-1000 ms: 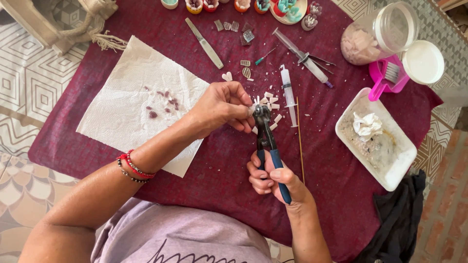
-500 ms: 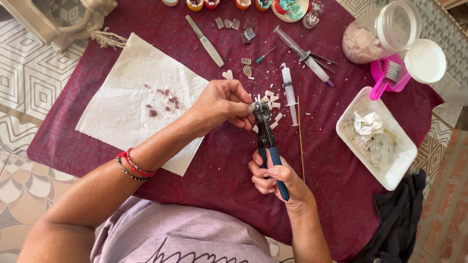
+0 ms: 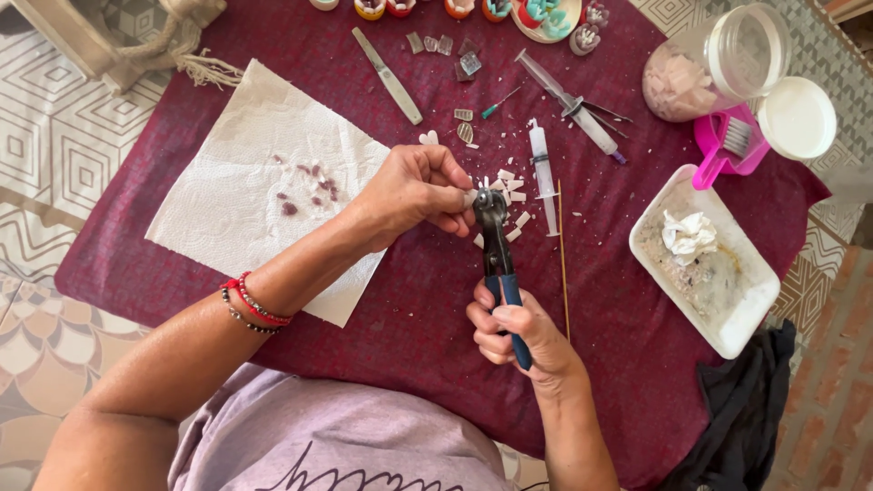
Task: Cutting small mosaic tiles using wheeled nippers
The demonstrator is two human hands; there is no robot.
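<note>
My right hand grips the blue handles of a pair of wheeled nippers, whose black head points away from me. My left hand pinches a small pale tile piece and holds it at the nipper's jaws. Several cut white tile bits lie scattered on the maroon cloth just beyond the tool. A red and a dark beaded bracelet sit on my left wrist.
A white paper towel with small purple bits lies at left. Two syringes, a thin stick, a flat metal tool, a white tray, a tipped clear jar with white lid, a pink brush and small colourful pots surround the work.
The nippers and both hands have shifted very slightly; my left hand still holds the piece at the jaws. Nothing else has moved.
</note>
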